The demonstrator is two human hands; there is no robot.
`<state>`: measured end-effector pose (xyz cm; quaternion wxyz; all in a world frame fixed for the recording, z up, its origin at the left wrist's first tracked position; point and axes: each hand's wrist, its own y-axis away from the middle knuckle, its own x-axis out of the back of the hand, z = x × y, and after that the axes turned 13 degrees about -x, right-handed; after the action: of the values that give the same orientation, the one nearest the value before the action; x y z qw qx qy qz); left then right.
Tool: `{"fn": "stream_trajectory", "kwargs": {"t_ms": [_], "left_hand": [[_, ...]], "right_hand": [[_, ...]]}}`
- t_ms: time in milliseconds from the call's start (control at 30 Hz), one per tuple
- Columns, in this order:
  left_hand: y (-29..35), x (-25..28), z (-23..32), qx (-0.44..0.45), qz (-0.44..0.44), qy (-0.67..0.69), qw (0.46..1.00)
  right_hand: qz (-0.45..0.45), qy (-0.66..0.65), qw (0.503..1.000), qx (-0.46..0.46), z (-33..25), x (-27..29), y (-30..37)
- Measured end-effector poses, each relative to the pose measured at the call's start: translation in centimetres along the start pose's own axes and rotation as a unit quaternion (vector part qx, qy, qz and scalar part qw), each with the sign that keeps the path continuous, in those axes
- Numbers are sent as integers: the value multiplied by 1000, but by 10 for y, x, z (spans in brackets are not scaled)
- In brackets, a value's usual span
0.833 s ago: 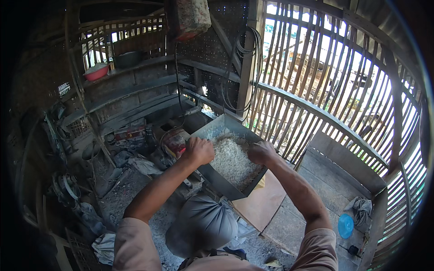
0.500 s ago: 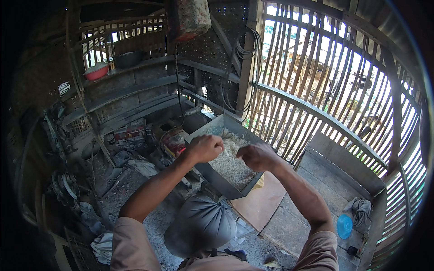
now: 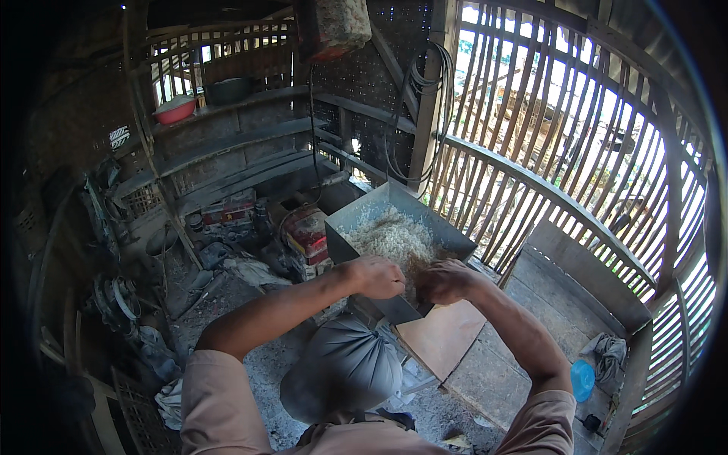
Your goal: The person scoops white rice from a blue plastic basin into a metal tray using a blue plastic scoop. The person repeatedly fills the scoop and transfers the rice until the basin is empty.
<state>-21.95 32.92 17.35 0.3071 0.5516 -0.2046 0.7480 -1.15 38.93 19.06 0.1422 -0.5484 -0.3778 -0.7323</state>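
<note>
A grey metal hopper (image 3: 449, 230) stands in front of me, holding a heap of pale, crumbly grain-like material (image 3: 387, 233). My left hand (image 3: 377, 277) is closed in a fist above its near left edge; whatever it may hold is hidden. Over the near right part of the hopper, my right hand (image 3: 446, 282) has its fingers curled downward, dark and partly hidden. Brownish, smeared bits show in the heap between the two hands. Close to my body, below the hopper, sits a full grey sack (image 3: 341, 368) with a gathered top.
A red engine-like machine (image 3: 307, 233) is left of the hopper. Tan board (image 3: 442, 337) and wooden planks (image 3: 493, 379) lie to the right, with a blue plastic lid-like disc (image 3: 582, 381) and grey cloth (image 3: 604, 356). A red basin (image 3: 175, 112) rests on the back shelf. Slatted walls enclose the right.
Both hands have come down and nearer to me, toward the hopper's near end. The view has shifted slightly, and more of the pale heap is uncovered.
</note>
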Motion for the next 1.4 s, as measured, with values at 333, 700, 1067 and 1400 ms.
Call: {"fn": "stream_trajectory", "kwargs": {"t_ms": [333, 700, 1067, 1400], "left_hand": [[26, 28, -51, 125, 62, -119, 983], [13, 20, -71, 116, 82, -51, 988], [11, 4, -28, -52, 105, -13, 993], [10, 1, -22, -75, 180, 9, 981]], "right_hand": [[2, 11, 995, -99, 31, 11, -5], [98, -35, 995, -9, 62, -24, -42], [27, -15, 995, 100, 2, -15, -18], [69, -91, 993, -12, 1, 1, 1]]}}
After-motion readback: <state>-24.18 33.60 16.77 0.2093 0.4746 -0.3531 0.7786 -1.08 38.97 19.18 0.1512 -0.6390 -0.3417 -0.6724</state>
